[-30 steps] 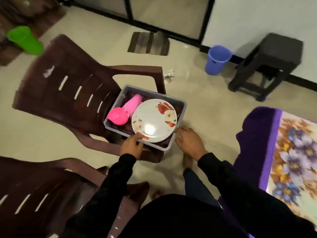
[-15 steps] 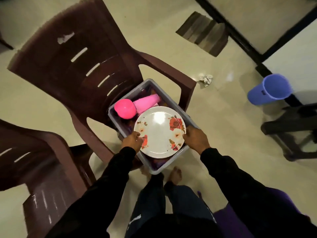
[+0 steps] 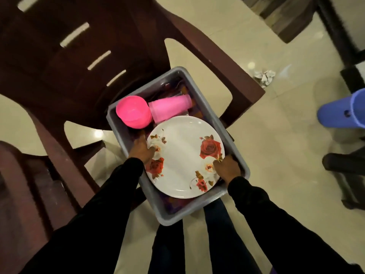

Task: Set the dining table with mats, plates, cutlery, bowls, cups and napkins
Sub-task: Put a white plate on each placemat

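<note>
Plate (image 3: 184, 157) in tub (image 3: 201, 209); left hand (image 3: 140, 150), right hand (image 3: 227, 169) grip opposite rims.

A brown chair (image 3: 83, 62) seat carries a grey tub (image 3: 205, 107).

A tub (image 3: 233, 127) is found on the seat of a chair (image 3: 65, 62), its near end projecting past the seat edge over the floor (image 3: 276, 155). A plate (image 3: 183, 155) is lodged in the near half of the tub. Behind the plate, a bowl (image 3: 132, 111) is placed to the left and a cup (image 3: 169, 107) is laid on its side to the right, touching the bowl. A bin (image 3: 341, 111) is laid on the floor well to the right of the tub. A crumpled scrap (image 3: 264, 76) is seen on the floor beyond the chair's right arm.
</note>
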